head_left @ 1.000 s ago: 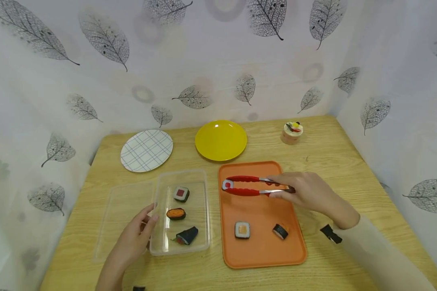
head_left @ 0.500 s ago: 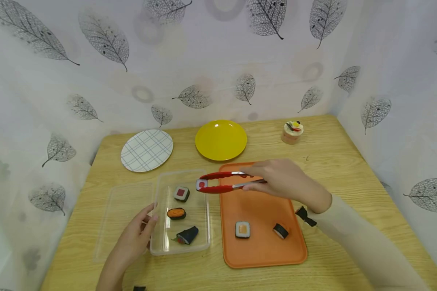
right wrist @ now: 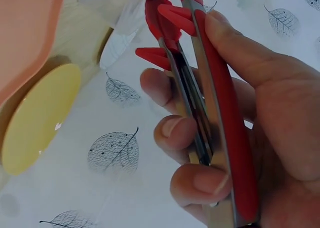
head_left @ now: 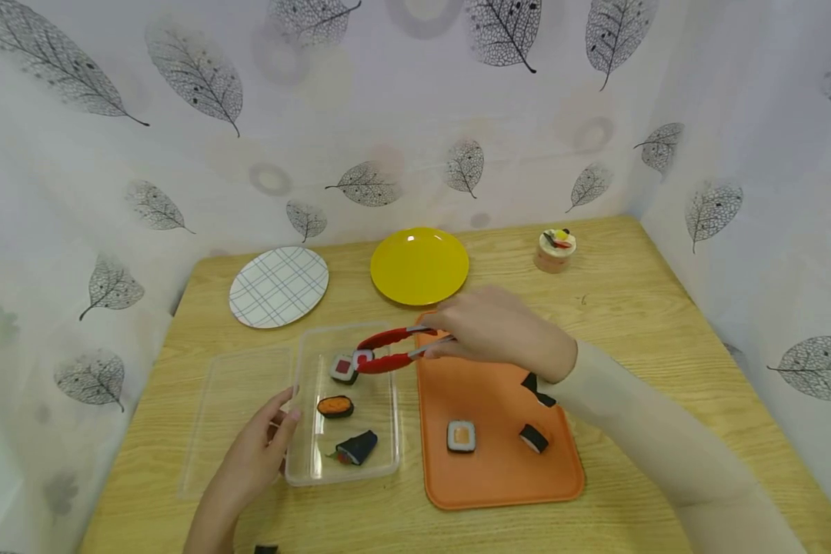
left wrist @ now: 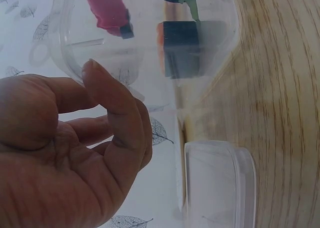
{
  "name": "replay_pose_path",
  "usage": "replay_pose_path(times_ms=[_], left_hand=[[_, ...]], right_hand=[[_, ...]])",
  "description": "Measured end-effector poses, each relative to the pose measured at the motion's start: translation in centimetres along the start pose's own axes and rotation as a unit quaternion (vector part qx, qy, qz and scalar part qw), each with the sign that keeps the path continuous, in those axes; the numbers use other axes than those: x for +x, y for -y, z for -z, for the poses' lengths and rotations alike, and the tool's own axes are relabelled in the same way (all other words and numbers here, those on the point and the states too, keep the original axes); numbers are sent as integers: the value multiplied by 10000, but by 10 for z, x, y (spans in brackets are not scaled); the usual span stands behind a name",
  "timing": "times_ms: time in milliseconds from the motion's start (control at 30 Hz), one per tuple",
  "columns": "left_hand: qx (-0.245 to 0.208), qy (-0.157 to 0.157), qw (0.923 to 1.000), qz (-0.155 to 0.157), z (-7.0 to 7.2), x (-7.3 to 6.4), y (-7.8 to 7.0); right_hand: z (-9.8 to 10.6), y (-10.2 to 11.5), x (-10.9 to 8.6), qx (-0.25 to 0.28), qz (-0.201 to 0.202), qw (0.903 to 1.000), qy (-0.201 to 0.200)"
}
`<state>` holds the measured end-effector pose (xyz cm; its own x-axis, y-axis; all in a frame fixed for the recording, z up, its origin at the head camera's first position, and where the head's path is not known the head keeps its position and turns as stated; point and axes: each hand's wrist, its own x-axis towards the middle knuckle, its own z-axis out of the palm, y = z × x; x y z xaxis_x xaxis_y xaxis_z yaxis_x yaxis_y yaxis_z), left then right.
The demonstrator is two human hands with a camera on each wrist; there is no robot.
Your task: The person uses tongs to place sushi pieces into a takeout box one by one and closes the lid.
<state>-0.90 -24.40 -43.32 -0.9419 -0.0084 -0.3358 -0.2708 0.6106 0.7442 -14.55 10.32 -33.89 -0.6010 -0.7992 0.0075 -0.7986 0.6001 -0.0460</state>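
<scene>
My right hand (head_left: pixel 488 327) grips red-handled tongs (right wrist: pixel 217 97), whose red tips pinch a sushi roll with a red centre (head_left: pixel 362 358). That roll hangs over the right part of a clear plastic box (head_left: pixel 396 431) and overlaps a second roll with a dark red centre (head_left: pixel 343 369). An orange-topped sushi piece (head_left: pixel 335 406) and a dark hand roll (head_left: pixel 357 447) also lie in the box. My left hand (head_left: pixel 249 450), fingers loosely bent, is at the box's left wall; in the left wrist view a fingertip (left wrist: pixel 92 70) overlaps the wall.
Right of the box lies an orange tray (head_left: pixel 498 485) with a square roll (head_left: pixel 461 436) and a dark-sided piece (head_left: pixel 533 438). A clear lid (head_left: pixel 231 415) lies left. Behind stand a checked plate (head_left: pixel 279 287), a yellow plate (head_left: pixel 419 266) and a small cake (head_left: pixel 555 251).
My right hand has carried the tongs and the red-centred roll leftward from over the orange tray to over the clear box. My left hand has stayed at the box's left wall.
</scene>
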Motion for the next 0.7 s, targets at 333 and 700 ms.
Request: replay_pose_path(times_ms=[333,700], left_hand=[[-33,-29,10000,17,0,0,1],[-42,-53,10000,-1,0,-1,1]], right_hand=[[21,19,36,-69,-321,9935,1086],[44,64,78,-1234,-803,9674,2059]])
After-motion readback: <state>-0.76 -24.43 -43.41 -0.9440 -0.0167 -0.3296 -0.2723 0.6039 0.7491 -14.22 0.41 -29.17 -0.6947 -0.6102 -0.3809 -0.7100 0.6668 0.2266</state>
